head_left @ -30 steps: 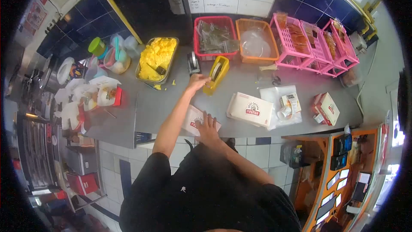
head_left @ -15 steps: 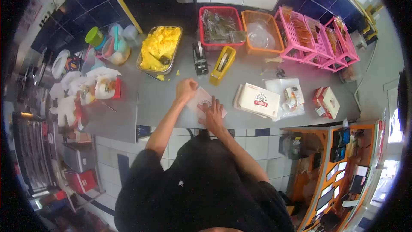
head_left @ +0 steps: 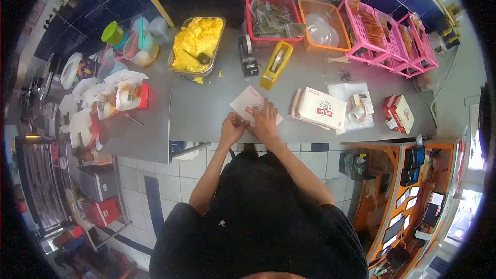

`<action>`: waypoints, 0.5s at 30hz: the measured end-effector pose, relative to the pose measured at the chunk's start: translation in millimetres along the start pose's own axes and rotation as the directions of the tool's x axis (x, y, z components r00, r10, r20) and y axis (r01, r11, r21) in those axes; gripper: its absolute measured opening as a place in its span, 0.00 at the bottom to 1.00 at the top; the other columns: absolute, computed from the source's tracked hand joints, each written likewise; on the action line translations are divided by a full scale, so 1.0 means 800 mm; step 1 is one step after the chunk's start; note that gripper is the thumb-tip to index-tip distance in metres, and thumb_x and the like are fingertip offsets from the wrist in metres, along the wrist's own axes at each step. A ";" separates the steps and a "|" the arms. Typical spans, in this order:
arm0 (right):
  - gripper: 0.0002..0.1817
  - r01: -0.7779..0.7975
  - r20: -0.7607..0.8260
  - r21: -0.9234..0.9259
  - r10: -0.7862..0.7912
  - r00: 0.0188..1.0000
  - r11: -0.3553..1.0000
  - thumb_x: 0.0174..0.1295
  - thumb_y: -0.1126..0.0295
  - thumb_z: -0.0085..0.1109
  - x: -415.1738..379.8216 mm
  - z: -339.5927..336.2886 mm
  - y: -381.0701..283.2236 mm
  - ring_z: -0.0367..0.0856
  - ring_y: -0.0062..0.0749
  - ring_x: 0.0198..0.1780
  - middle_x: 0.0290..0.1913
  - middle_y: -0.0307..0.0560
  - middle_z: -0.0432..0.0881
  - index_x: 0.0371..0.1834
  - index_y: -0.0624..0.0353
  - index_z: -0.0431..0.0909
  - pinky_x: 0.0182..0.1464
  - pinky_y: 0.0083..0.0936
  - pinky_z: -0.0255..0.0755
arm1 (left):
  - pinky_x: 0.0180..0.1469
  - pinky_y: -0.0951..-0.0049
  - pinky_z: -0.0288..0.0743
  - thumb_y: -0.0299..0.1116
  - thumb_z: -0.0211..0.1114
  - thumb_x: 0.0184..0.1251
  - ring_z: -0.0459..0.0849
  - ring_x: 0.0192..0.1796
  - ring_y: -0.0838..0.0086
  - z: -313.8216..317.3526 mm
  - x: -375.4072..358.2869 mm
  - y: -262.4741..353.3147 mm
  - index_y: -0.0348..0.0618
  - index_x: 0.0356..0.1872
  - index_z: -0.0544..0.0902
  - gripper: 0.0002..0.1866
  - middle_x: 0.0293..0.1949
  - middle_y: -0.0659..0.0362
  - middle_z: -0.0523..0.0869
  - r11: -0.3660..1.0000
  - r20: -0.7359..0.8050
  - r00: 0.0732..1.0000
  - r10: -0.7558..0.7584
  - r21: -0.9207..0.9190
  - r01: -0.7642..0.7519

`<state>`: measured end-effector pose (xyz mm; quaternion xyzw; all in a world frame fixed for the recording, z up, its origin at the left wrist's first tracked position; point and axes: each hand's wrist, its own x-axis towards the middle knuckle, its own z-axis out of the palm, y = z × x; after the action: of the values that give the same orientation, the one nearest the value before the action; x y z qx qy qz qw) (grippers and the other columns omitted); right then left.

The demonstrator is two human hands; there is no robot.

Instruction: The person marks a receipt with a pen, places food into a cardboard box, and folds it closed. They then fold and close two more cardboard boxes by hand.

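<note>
A white printed paper piece [head_left: 249, 98] with a red logo lies flat on the metal table, near its front edge. My right hand [head_left: 266, 122] rests on it with fingers spread. At the paper's near left corner is my left hand [head_left: 233, 128], fingers curled together; what they pinch, if anything, is too small to name. To the right lies a stack of flat printed cartons [head_left: 323, 108]. Beyond the paper stand a yellow tape dispenser [head_left: 275, 67] and a black tape dispenser [head_left: 248, 58].
On the metal table [head_left: 206, 113] are a tray of yellow food [head_left: 196, 44], a red basket of packets [head_left: 271, 18], an orange basket [head_left: 323, 28], pink racks [head_left: 385, 46], a small printed box [head_left: 399, 113], and opened food boxes [head_left: 111, 95] at left.
My left hand has moved down from the paper's upper left to its near edge. My right hand still lies on the paper. The view has shifted slightly.
</note>
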<state>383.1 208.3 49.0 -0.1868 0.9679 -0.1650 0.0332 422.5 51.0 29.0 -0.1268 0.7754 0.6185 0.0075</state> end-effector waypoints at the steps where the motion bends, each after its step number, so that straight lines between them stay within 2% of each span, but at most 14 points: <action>1: 0.44 -0.006 -0.002 -0.003 0.006 1.000 1.000 0.46 0.50 0.80 0.000 0.001 0.001 0.59 0.72 0.74 0.76 0.75 0.54 0.65 0.58 0.71 0.71 0.68 0.57 | 0.31 0.74 0.77 0.36 0.78 0.62 0.86 0.29 0.75 -0.001 0.001 -0.001 0.39 0.34 0.74 0.18 0.26 0.53 0.88 0.999 0.003 0.999 -0.049 0.007 0.049; 3: 0.39 0.010 -0.093 0.007 -0.010 0.996 1.000 0.40 0.57 0.80 -0.003 0.004 -0.001 0.59 0.69 0.71 0.75 0.71 0.57 0.57 0.56 0.73 0.69 0.64 0.57 | 0.31 0.74 0.77 0.37 0.78 0.61 0.85 0.28 0.75 0.002 0.005 -0.018 0.38 0.33 0.75 0.19 0.25 0.54 0.87 0.997 0.016 0.997 -0.079 -0.005 0.079; 8: 0.41 0.026 -0.098 0.010 -0.025 0.995 1.000 0.39 0.55 0.81 -0.006 0.004 0.003 0.59 0.69 0.72 0.74 0.72 0.56 0.57 0.56 0.73 0.69 0.65 0.57 | 0.33 0.74 0.78 0.36 0.78 0.62 0.84 0.28 0.76 0.000 0.011 -0.036 0.38 0.35 0.77 0.17 0.26 0.57 0.86 0.986 0.053 0.985 -0.162 0.046 0.160; 10: 0.41 0.025 -0.101 0.008 -0.024 0.995 1.000 0.38 0.55 0.81 -0.005 0.001 0.006 0.59 0.68 0.72 0.74 0.72 0.56 0.57 0.56 0.73 0.68 0.65 0.58 | 0.37 0.74 0.79 0.32 0.76 0.64 0.85 0.31 0.76 -0.001 0.006 -0.023 0.37 0.37 0.79 0.13 0.28 0.57 0.87 0.997 0.117 0.993 -0.010 -0.078 0.020; 11: 0.42 0.040 -0.078 0.031 -0.037 0.996 0.999 0.38 0.55 0.81 -0.004 0.002 0.010 0.60 0.69 0.72 0.74 0.73 0.56 0.58 0.56 0.72 0.68 0.66 0.59 | 0.37 0.74 0.79 0.32 0.76 0.64 0.85 0.31 0.76 0.000 0.005 -0.028 0.37 0.37 0.79 0.13 0.28 0.57 0.87 0.997 0.125 0.992 -0.004 -0.079 0.014; 13: 0.42 0.035 -0.066 0.055 -0.031 0.997 0.998 0.38 0.54 0.81 -0.001 -0.004 0.013 0.60 0.69 0.72 0.75 0.73 0.55 0.58 0.56 0.72 0.68 0.66 0.59 | 0.42 0.73 0.80 0.27 0.74 0.64 0.86 0.35 0.76 -0.002 0.004 -0.043 0.36 0.37 0.81 0.09 0.31 0.57 0.89 0.972 0.182 0.980 0.084 -0.232 -0.040; 15: 0.46 0.027 0.089 0.060 -0.032 0.996 0.998 0.42 0.55 0.82 -0.002 -0.016 0.011 0.55 0.73 0.75 0.76 0.75 0.52 0.64 0.57 0.68 0.72 0.70 0.55 | 0.43 0.73 0.80 0.26 0.74 0.63 0.86 0.36 0.76 0.000 0.010 -0.042 0.35 0.37 0.81 0.09 0.32 0.57 0.89 0.986 0.196 0.979 0.052 -0.168 -0.019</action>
<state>379.9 220.4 58.5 -0.2072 0.9573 -0.1853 0.0797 422.0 43.0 -4.6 -0.0502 0.7190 0.6903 0.0636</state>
